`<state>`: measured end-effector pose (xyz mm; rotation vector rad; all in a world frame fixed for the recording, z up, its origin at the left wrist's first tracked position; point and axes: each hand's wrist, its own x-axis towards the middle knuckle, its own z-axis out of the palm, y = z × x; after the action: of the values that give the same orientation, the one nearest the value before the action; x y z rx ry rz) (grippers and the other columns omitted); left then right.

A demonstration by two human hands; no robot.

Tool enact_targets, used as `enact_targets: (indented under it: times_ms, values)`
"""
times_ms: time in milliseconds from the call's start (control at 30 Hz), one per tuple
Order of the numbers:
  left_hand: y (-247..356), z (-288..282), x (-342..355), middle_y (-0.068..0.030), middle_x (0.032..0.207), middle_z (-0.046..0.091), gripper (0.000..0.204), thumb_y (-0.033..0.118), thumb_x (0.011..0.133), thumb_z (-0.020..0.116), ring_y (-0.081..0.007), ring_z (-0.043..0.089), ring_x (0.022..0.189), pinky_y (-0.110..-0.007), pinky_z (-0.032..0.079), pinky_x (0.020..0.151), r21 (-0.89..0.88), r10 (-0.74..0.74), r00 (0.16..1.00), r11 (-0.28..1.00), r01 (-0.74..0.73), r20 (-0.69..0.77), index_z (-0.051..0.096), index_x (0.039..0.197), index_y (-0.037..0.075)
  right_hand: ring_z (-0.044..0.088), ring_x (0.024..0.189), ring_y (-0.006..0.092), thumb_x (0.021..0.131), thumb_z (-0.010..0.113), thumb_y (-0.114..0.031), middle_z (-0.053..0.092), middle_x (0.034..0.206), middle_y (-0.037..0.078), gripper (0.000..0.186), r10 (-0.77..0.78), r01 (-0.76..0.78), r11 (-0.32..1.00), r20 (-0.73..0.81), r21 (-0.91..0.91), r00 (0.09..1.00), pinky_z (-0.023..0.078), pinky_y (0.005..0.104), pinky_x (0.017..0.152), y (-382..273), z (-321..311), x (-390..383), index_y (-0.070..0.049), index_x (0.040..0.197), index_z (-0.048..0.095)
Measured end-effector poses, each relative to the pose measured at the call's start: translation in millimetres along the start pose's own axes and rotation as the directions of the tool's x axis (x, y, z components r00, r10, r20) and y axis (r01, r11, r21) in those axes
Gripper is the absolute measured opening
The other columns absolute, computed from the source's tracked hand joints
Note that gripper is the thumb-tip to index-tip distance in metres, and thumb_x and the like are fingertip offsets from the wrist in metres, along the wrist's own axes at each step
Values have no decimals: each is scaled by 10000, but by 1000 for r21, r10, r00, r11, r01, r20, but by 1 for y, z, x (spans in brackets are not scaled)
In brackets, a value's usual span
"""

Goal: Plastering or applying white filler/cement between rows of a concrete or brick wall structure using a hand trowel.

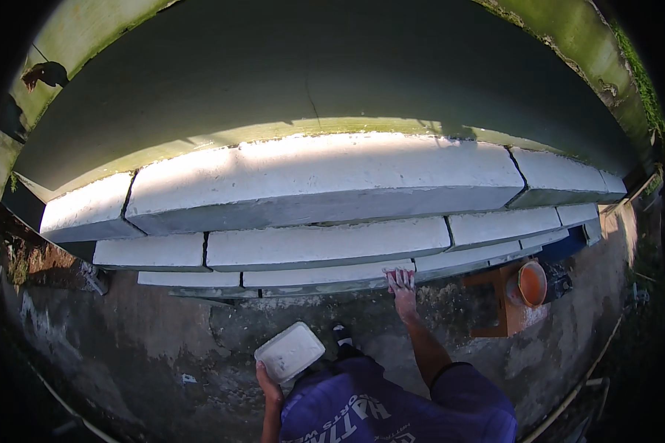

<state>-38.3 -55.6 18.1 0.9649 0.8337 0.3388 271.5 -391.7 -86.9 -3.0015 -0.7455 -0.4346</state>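
My left hand (268,381) grips the near left edge of a shallow white rectangular tub (296,373), which has pale, whitish material inside. The tub is held low, in front of my body. My right hand (402,286) reaches forward to the front edge of the lowest white-topped course of blocks (318,275). Its fingers are bent and coated in white, pressed around a small reddish thing (389,274) that they mostly cover. Two more white-topped courses, the middle one (325,244) and the top one (332,166), rise behind it in steps, divided by dark vertical gaps.
At the right, an orange bucket (532,283) sits on a brown stool (495,325), with a dark object (559,282) beside it. A tall dark wall (332,66) stands behind the courses. Underfoot is a stained concrete floor (162,332).
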Motion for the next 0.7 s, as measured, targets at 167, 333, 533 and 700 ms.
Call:
enact_targets:
  times_ms: [167, 333, 533, 700]
  values:
    - [-8, -16, 5, -93, 1286, 504, 549, 441, 980, 344, -221, 479, 1186, -365, 335, 1027, -18, 19, 999, 1000, -20, -35, 437, 1317, 18, 339, 1314, 318, 838, 564, -171, 405, 1382, 112, 508, -64, 65, 990, -5, 129, 998, 224, 521, 1113, -7, -26, -20, -140, 1335, 465]
    - [-5, -15, 9, -94, 1310, 483, 540, 420, 990, 330, -213, 455, 1209, -359, 315, 1044, -49, 5, 1000, 999, -5, -3, 426, 1326, 9, 356, 1312, 316, 828, 557, -138, 402, 1390, 130, 533, -87, 92, 993, -66, 79, 994, 212, 515, 1119, -14, -9, 27, -135, 1350, 449]
    - [-1, -10, 10, -111, 1256, 526, 567, 466, 973, 339, -232, 516, 1150, -372, 380, 992, 58, 21, 997, 998, -26, 76, 443, 1307, 19, 288, 1354, 330, 818, 547, -122, 336, 1443, 146, 557, -56, 51, 998, 128, 36, 990, 175, 531, 1126, -22, 10, 33, -118, 1363, 430]
    - [0, -3, 2, -107, 1284, 509, 555, 435, 985, 306, -234, 493, 1173, -371, 345, 1024, 9, 25, 1000, 1000, -26, 16, 433, 1315, 8, 221, 1378, 364, 848, 524, -129, 294, 1464, 140, 564, -143, 123, 968, 81, 221, 986, 169, 562, 1116, -9, -3, -34, -142, 1395, 391]
